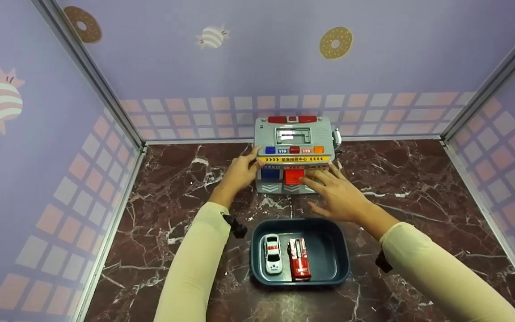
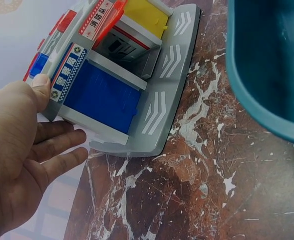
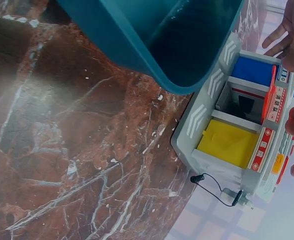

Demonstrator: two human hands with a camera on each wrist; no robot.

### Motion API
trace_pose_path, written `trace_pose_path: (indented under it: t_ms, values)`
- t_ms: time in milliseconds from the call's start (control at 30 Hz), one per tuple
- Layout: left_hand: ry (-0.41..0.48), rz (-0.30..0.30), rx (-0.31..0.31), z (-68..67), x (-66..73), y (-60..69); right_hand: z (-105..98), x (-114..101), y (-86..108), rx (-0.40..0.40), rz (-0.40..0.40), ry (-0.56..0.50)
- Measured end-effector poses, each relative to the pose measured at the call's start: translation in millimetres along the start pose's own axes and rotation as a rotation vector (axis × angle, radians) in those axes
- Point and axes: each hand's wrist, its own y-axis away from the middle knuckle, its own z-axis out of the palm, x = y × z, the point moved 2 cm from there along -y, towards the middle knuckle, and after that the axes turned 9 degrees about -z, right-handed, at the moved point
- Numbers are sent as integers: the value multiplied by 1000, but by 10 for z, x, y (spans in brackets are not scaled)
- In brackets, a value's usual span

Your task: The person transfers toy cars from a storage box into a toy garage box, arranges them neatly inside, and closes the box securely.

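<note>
A grey toy garage (image 1: 264,134) stands against the back wall, with a blue door (image 2: 99,95), a red door (image 1: 294,176) and a yellow door (image 3: 229,142). The red door is swung up, baring the bay behind it; the blue and yellow doors are down. At the garage's left front corner, my left hand (image 1: 241,172) rests its thumb, its other fingers loosely extended along the side. My right hand (image 1: 340,197) is spread before the garage's right front, a finger by the red door's edge. Whether that finger touches the door, I cannot tell.
Between my forearms, a dark blue tray (image 1: 329,282) sits in front of the garage. It holds a white toy police car (image 1: 273,254) and a red toy fire truck (image 1: 299,259). A black coiled cord (image 3: 219,185) hangs at the garage's right side. Patterned panels (image 1: 280,67) enclose the marbled surface.
</note>
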Motion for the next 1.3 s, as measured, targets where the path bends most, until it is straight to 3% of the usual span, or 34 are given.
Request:
trace_pose_path:
  t_ms: [600, 900, 1300]
  values:
    - [128, -100, 12, -3, -50, -13, 95, -126, 211, -11, -10, -22]
    - [147, -106, 25, 1, -19, -26, 127, -227, 301, -41, -28, -14]
    - [144, -100, 45, -11, 12, -13, 250, -488, 435, -17, -86, -47]
